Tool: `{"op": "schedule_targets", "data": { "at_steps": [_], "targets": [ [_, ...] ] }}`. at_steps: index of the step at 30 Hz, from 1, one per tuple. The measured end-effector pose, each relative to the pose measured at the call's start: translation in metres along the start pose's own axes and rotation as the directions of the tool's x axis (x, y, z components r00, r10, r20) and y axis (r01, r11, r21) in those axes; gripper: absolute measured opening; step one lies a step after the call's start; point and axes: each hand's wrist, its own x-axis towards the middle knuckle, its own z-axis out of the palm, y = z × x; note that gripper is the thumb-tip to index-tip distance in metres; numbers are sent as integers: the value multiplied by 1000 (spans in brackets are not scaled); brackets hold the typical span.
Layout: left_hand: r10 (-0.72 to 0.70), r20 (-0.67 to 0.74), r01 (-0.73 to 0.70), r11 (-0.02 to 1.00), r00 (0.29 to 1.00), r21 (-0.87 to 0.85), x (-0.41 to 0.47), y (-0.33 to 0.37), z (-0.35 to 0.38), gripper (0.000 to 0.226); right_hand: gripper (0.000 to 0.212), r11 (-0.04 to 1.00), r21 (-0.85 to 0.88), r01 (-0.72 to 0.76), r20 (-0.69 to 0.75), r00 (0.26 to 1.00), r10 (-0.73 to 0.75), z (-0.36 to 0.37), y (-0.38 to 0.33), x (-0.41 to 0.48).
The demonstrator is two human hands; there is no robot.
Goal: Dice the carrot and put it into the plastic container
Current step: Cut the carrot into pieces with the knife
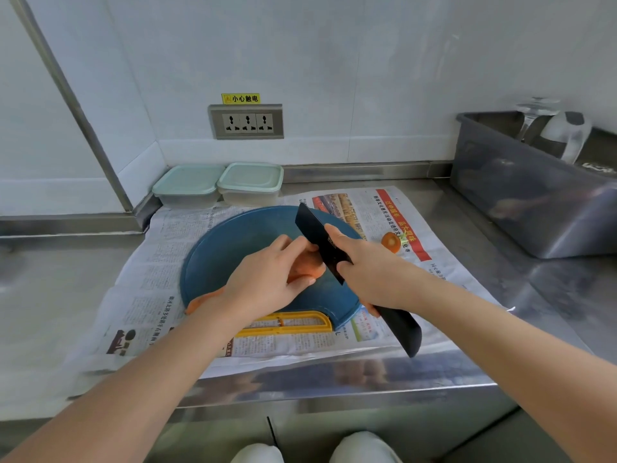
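An orange carrot point(305, 267) lies on the round blue cutting board point(220, 248), mostly hidden under my left hand point(267, 279), whose curled fingers hold it down. Its thin end point(200, 302) pokes out past my left wrist at the board's front left edge. My right hand point(364, 269) grips the handle of a black cleaver point(317, 235); the blade stands against the carrot, just right of my left fingertips. A cut-off carrot top point(391, 242) sits on the newspaper right of the board. Two lidded plastic containers point(250, 183) point(188, 185) stand against the back wall.
Newspaper point(150, 282) covers the steel counter under the board. A yellow holder point(287, 324) lies at the board's front edge. A grey bin point(534, 195) with glassware stands at the right. A wall socket point(246, 121) is above the containers.
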Motion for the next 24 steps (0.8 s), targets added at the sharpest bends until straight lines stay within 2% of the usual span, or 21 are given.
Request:
{"op": "schedule_targets", "data": {
  "at_steps": [8, 14, 20, 24],
  "targets": [
    [-5, 16, 6, 996, 1000, -89, 4, -4, -2, 44, 68, 999, -35, -5, -50, 999, 3, 19, 0, 13],
    [13, 20, -11, 996, 1000, -88, 7, -6, -1, 43, 67, 999, -33, -6, -48, 999, 5, 16, 1, 16],
    [-16, 124, 53, 952, 992, -301, 14, -16, -9, 36, 71, 1000, -23, -18, -94, 995, 16, 31, -4, 16],
    [-10, 124, 45, 958, 992, -284, 15, -12, -9, 37, 71, 1000, -27, -13, -94, 995, 10, 30, -4, 17]
  ]
}}
